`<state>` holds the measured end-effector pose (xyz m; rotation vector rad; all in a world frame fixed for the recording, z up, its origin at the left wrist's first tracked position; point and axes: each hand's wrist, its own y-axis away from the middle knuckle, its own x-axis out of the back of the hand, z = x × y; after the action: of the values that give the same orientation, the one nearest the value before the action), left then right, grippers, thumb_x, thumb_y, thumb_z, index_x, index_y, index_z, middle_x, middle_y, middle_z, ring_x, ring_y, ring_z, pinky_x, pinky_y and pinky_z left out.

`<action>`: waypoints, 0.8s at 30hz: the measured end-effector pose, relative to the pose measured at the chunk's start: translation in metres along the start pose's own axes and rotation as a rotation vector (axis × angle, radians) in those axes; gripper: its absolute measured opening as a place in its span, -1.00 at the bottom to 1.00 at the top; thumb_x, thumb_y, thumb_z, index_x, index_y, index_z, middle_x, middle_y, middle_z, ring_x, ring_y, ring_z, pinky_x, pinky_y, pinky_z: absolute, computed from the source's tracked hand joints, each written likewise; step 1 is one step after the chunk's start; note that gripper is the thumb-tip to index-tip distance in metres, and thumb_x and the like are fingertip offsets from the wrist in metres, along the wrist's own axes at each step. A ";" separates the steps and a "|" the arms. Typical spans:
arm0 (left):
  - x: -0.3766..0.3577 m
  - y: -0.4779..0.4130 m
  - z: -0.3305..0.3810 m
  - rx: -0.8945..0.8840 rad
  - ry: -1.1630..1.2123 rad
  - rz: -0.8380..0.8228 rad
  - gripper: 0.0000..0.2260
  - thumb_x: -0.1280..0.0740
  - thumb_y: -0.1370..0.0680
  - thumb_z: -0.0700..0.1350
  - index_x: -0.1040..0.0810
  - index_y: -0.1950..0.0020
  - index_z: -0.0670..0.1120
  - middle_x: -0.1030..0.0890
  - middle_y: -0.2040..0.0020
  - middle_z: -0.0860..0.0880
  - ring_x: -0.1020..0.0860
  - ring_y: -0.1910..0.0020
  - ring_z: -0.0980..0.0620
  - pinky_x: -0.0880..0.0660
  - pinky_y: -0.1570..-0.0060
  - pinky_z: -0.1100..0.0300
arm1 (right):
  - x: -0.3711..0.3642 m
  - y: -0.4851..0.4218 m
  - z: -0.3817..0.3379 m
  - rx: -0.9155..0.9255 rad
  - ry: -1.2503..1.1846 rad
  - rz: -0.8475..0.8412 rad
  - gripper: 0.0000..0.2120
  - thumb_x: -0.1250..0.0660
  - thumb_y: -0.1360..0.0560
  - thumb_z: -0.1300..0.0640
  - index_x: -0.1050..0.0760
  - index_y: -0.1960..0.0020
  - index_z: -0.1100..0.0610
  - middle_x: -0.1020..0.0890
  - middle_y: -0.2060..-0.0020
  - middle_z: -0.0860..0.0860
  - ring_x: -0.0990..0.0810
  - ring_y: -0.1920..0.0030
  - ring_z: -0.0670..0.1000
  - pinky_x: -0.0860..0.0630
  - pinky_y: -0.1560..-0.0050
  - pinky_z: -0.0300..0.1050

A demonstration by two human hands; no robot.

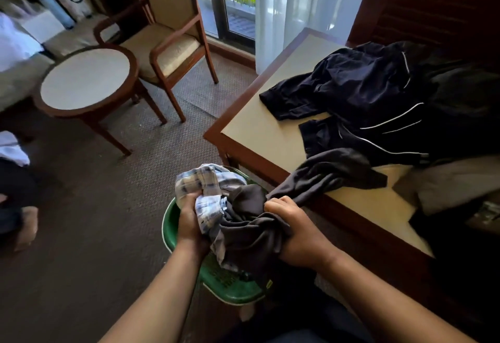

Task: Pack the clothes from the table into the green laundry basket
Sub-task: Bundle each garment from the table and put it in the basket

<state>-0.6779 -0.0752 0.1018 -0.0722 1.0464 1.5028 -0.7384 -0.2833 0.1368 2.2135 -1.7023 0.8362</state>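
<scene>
While both hands work over the green laundry basket (173, 223) on the carpet at the near centre, each one has cloth bunched in its fingers. The left hand (190, 221) grips a blue-and-white plaid shirt (204, 183), which is heaped at the far left side of the basket, just above and beyond that hand's knuckles. The right hand (295, 234) clutches a dark grey garment (251, 229); the cloth gathers in a wad between the two hands, directly left of the right hand, and hangs down into the basket. From the right hand's fingers the same grey garment stretches away to the far right, up over the wooden edge of the table (259, 137), where its far end lies on the pale tabletop. Farther back on the table, well apart from both hands, lies a heap of navy clothes with white piping (365, 99), and a grey cloth (454, 177) lies at the table's right end. To the far left stand a small round table (86, 83) and a wooden armchair (167, 45), near a window with a sheer curtain (297, 4).
</scene>
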 end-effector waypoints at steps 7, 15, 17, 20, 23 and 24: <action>0.060 0.009 0.012 -0.058 -0.102 0.261 -0.50 -0.38 -0.56 0.10 -0.55 -0.39 -0.17 -0.62 -0.28 -0.29 -0.63 -0.21 -0.26 -0.56 -0.24 -0.22 | -0.062 0.025 -0.026 -0.036 0.032 -0.048 -0.74 -0.44 -0.36 0.25 -0.34 0.24 0.09 -0.44 0.25 -0.10 -0.40 0.17 0.00 -0.38 0.16 -0.02; 0.083 0.028 0.015 0.033 -0.559 0.322 -0.68 -0.26 -0.67 0.11 -0.46 -0.40 0.04 -0.58 -0.25 0.02 -0.57 -0.09 0.06 -0.51 -0.20 0.00 | -0.104 0.029 -0.008 -0.320 0.139 0.020 -0.85 -0.34 -0.35 0.05 -0.41 0.15 0.05 -0.50 0.20 -0.11 -0.42 0.14 0.05 -0.46 0.11 0.14; 0.084 0.039 0.012 0.212 -0.622 0.207 -0.65 -0.23 -0.65 0.23 -0.56 -0.31 0.08 -0.66 -0.23 0.02 -0.63 -0.07 0.03 -0.56 -0.08 -0.06 | -0.112 0.027 -0.008 -0.391 0.138 0.037 -0.83 -0.31 -0.35 -0.01 -0.38 0.14 0.01 -0.51 0.20 -0.09 -0.44 0.12 0.08 -0.48 0.12 0.14; 0.092 0.045 0.005 0.367 -0.666 0.040 -0.55 -0.29 -0.54 0.38 -0.60 -0.28 0.14 -0.71 -0.18 0.01 -0.67 -0.16 -0.08 -0.66 0.08 -0.12 | -0.119 0.022 -0.008 -0.493 0.141 0.056 -0.73 -0.34 -0.33 -0.07 -0.43 0.06 0.04 -0.58 0.11 -0.02 -0.48 0.05 0.13 -0.48 0.06 0.08; 0.088 0.047 -0.001 0.325 -0.628 -0.027 -0.65 -0.38 -0.56 0.23 -0.57 -0.30 0.15 -0.70 -0.20 0.01 -0.67 -0.18 -0.10 -0.61 -0.08 -0.29 | -0.123 0.019 -0.010 -0.550 0.177 0.070 -0.72 -0.35 -0.35 -0.05 -0.41 0.04 0.07 -0.56 0.11 0.02 -0.47 0.03 0.16 -0.48 0.06 0.08; 0.085 0.047 -0.002 0.298 -0.613 -0.037 -0.67 -0.39 -0.58 0.17 -0.56 -0.31 0.14 -0.69 -0.21 -0.01 -0.67 -0.19 -0.10 -0.61 -0.08 -0.29 | -0.123 0.019 -0.010 -0.565 0.194 0.075 -0.72 -0.36 -0.35 -0.04 -0.39 0.05 0.07 -0.55 0.12 0.03 -0.46 0.03 0.16 -0.48 0.07 0.08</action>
<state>-0.7387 -0.0046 0.0764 0.5437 0.7463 1.2024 -0.7797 -0.1843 0.0733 1.6485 -1.6751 0.4813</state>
